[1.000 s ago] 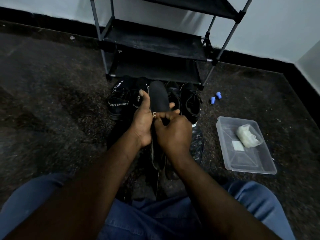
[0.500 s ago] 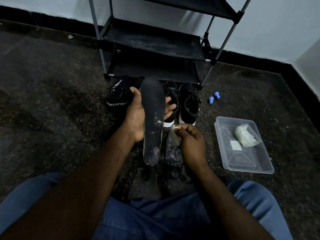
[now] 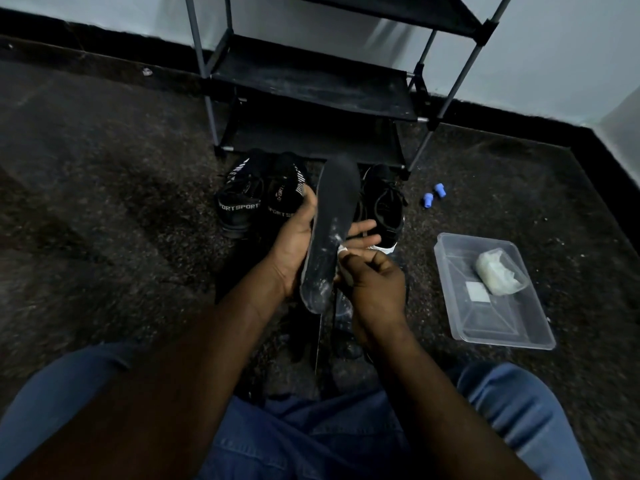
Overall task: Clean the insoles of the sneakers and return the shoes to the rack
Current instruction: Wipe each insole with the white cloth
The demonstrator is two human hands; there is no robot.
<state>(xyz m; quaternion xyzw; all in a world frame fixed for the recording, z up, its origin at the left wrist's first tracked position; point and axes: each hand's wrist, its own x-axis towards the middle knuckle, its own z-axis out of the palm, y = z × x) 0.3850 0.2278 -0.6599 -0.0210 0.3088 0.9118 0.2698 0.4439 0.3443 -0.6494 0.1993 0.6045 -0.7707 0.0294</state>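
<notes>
Insole [image 3: 332,230] – dark, smeared with white near the heel – stands almost upright in the left hand [image 3: 298,244]. The thumb lies along its left edge and the fingers [image 3: 360,230] wrap behind it and show on its right side. The right hand [image 3: 375,289] sits just right of the insole's lower half, fingers curled, pinching a small white scrap [image 3: 342,249] against the insole's edge.

Beyond the left hand, a pair of black sneakers [image 3: 239,206] lettered SPORT sits on the dark speckled floor [image 3: 104,202]. Beyond the right hand is another black sneaker [image 3: 386,209] with a white sole. Farther off stands the black rack [image 3: 311,88].

Well to the right of the right hand lies a clear plastic tray [image 3: 502,336] – in it a white bag [image 3: 498,271] and a small white square [image 3: 478,292]. Two small blue pieces [image 3: 433,195] lie beyond the tray.
</notes>
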